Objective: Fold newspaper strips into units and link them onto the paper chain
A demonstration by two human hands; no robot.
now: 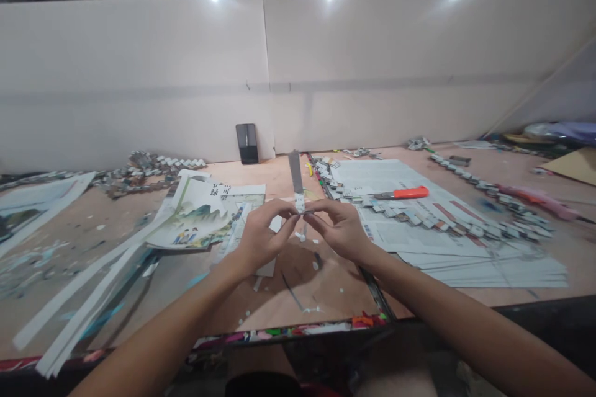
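Hands point(265, 228) pinch a paper strip point(299, 201); a phone point(247, 144) stands beyond.

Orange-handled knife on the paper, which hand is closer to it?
Right: the right hand is left of the knife and nearer the viewer; the left hand is farther left.

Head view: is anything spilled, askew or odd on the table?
White scraps litter the table, perhaps uncleared offcuts. At left, ends of some paper strips jut past its front edge, which looks untidy.
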